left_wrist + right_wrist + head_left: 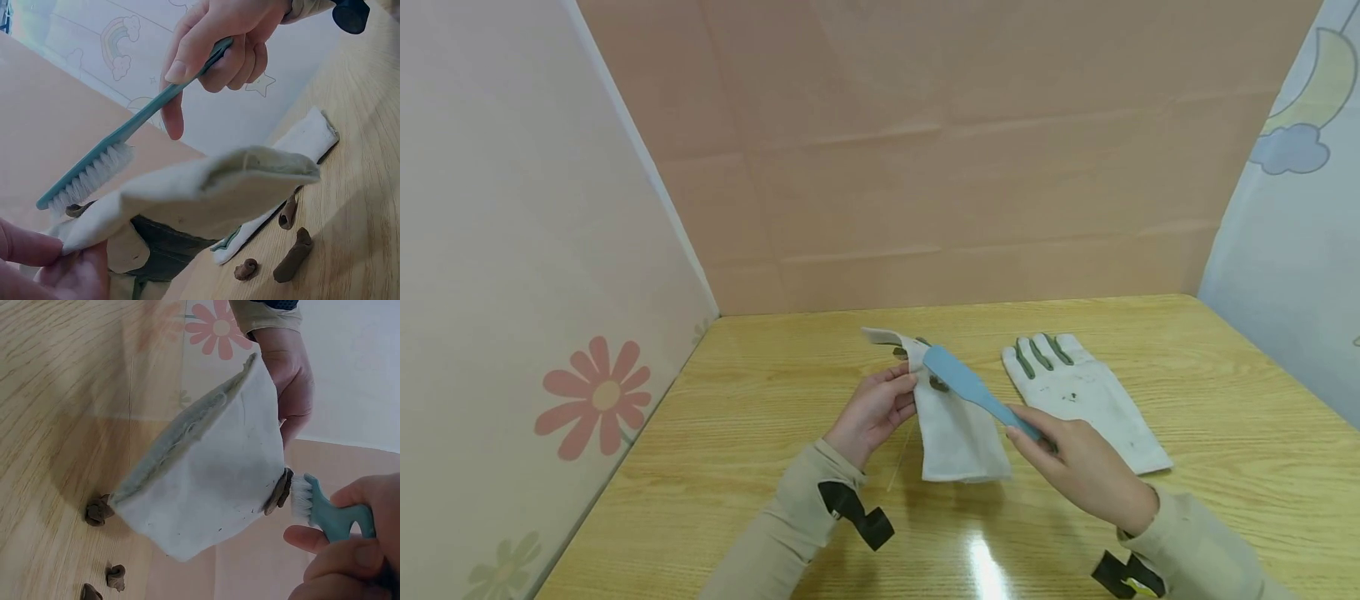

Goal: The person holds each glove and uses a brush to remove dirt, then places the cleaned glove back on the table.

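Note:
My left hand pinches a white work glove with dark green patches and holds it up above the table, its open cuff hanging down. My right hand grips the handle of a light blue brush. White bristles on the brush face the glove, as the left wrist view shows. Against them, or just beside them, a brown lump clings to the glove's surface. Small dark specks dot the fabric in the right wrist view. The glove's fingertips are partly hidden behind my left hand and the brush.
A second white glove with green finger strips lies flat on the wooden table, right of the raised one. Several brown curled lumps lie on the tabletop under the held glove. Paper-covered walls stand at the back and sides.

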`<state>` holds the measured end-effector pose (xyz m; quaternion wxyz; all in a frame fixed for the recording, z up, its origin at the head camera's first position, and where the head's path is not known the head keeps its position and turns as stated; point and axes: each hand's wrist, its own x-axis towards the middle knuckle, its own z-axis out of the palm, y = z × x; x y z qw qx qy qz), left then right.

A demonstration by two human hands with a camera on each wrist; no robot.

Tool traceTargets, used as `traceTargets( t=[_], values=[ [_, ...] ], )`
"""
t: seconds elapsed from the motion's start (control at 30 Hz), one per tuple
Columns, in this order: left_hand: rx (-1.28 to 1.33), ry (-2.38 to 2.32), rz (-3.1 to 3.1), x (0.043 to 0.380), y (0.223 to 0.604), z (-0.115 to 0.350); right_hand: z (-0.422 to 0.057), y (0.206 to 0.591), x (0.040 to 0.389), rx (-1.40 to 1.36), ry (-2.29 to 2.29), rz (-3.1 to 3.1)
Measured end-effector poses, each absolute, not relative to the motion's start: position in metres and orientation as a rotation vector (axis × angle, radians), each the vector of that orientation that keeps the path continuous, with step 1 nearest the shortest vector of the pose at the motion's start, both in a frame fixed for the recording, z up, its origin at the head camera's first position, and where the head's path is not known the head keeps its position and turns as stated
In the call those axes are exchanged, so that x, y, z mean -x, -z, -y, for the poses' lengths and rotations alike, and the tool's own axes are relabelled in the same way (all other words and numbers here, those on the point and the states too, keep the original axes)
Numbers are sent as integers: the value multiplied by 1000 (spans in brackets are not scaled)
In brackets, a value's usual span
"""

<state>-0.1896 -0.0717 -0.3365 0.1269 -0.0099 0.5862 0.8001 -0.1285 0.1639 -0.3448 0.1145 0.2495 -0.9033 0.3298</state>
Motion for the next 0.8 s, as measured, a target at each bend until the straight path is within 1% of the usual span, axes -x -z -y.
traceTargets(
  t=[0.4, 0.8],
  values=[
    [-24, -2293, -1721, 188, 338, 75, -166, 344, 127, -729, -939, 2650],
    [-30, -2296, -1767, 189, 339, 74, -160, 340, 127, -797, -1057, 2532]
  ],
)
